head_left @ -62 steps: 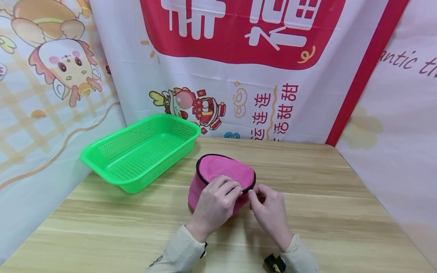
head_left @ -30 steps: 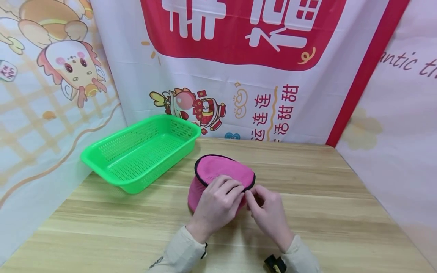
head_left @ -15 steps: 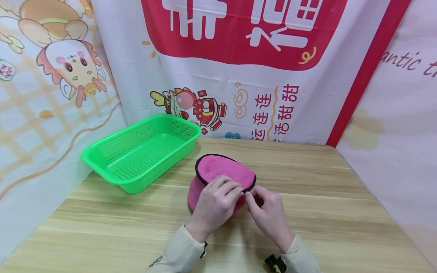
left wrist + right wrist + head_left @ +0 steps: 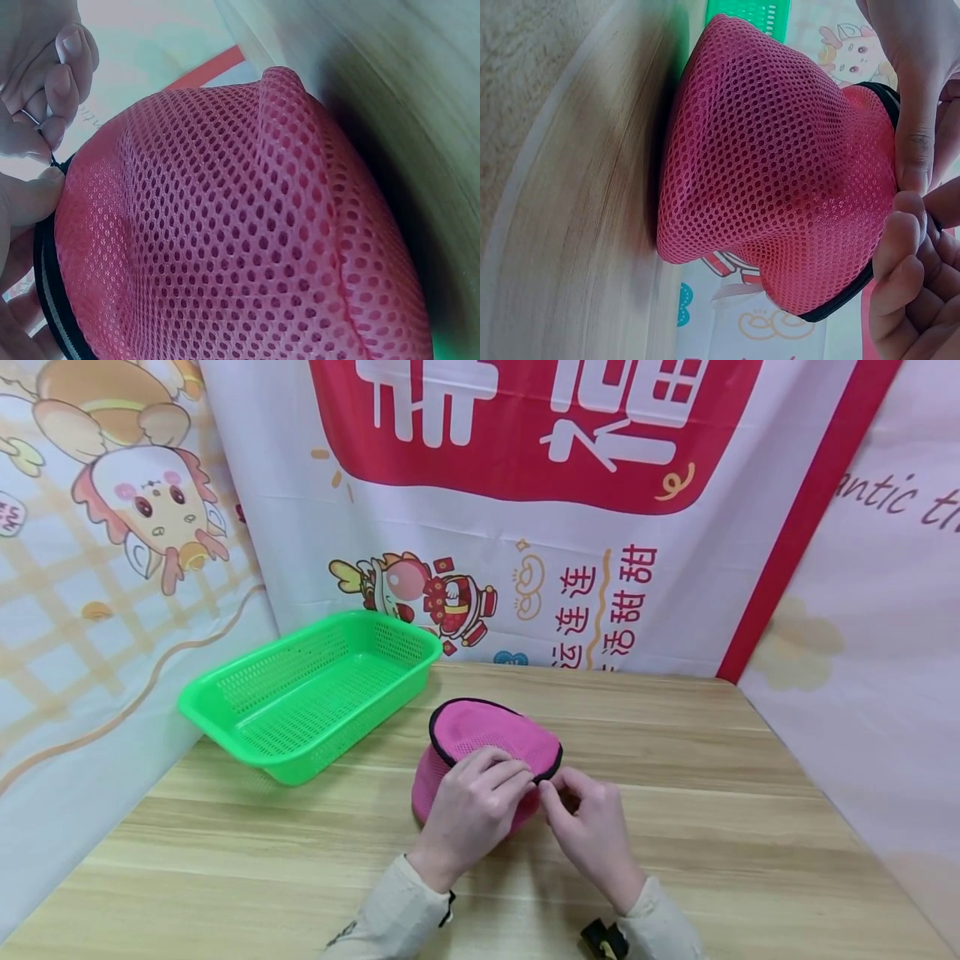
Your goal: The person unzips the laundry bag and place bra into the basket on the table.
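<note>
A pink mesh bag [image 4: 487, 727] with a round top and black zipper edging stands on the table. My left hand [image 4: 476, 802] grips the near part of its rim, thumb on the black zipper band [image 4: 51, 289]. Just to the right, my right hand [image 4: 592, 818] pinches at the zipper with curled fingers. A thin metallic bit, apparently the zipper pull [image 4: 30, 116], shows between the right fingers in the left wrist view. Both hands' fingertips nearly meet at the rim. In the right wrist view, the mesh side of the bag bulges and creases. Its contents cannot be made out.
A green perforated plastic basket [image 4: 307, 693] stands at the back left of the wooden table [image 4: 712, 827], beside the printed cloth. Printed cloth walls [image 4: 675, 593] enclose the back and both sides. A small black and yellow item [image 4: 604, 938] lies by the right sleeve.
Over the first second my right hand shifts slightly left along the rim, closer to the left hand, and the bag's top tilts a little. Since then, hardly any movement shows.
</note>
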A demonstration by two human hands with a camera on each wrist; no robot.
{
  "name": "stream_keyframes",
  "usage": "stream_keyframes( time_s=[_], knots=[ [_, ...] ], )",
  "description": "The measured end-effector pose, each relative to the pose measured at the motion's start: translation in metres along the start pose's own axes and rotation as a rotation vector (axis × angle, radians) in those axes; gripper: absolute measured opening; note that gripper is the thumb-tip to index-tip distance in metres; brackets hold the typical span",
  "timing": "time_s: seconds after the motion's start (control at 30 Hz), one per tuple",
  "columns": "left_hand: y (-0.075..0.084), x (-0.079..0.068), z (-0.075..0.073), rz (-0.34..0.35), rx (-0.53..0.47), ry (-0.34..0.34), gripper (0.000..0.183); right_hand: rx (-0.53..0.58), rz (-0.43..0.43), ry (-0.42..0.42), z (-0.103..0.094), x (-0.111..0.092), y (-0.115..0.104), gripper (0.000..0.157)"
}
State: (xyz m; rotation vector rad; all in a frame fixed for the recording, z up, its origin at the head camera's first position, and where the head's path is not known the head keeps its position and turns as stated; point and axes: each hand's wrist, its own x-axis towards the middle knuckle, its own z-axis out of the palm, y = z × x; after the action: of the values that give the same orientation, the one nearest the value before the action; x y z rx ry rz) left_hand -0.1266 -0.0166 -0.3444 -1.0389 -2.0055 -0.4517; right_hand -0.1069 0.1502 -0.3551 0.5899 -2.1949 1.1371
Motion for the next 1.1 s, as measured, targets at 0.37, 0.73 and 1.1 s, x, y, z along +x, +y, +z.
stream_keyframes(
  time_s=[0.37,0.73,1.1],
  knots=[
    [0.0002,0.0004,0.0033,0.012,-0.002,0.054,0.014,-0.019,-0.034,0.033,-0.0008,-0.0002,0.0023,0.023],
    [0.0013,0.0001,0.004,0.015,-0.007,0.072,0.015,-0.024,-0.021,0.035,-0.002,-0.0004,0.0017,0.023],
    [0.0023,0.0009,0.0034,0.024,-0.013,0.067,0.014,-0.014,-0.018,0.035,-0.0023,-0.0009,0.002,0.022]
  ],
)
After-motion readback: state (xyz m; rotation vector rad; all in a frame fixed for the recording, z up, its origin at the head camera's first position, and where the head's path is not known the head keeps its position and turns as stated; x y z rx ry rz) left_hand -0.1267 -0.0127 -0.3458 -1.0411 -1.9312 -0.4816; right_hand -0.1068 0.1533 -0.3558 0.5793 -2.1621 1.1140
